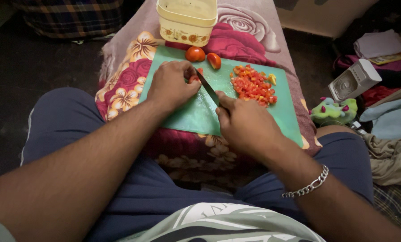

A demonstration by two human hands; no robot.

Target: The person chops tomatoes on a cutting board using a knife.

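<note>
Head view: tomato being cut on a board.
Left hand (171,85) pins a tomato piece (194,79) steady under its fingertips; right hand (245,125) grips the knife (208,88), blade beside them, diced pile (253,85) beyond.

Left hand (172,85) pins tomato piece (193,79) on green cutting board (191,114); right hand (245,125) grips knife (208,88).

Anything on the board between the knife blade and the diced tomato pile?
No. In the head view, only bare green board lies between the knife and the pile.
</note>
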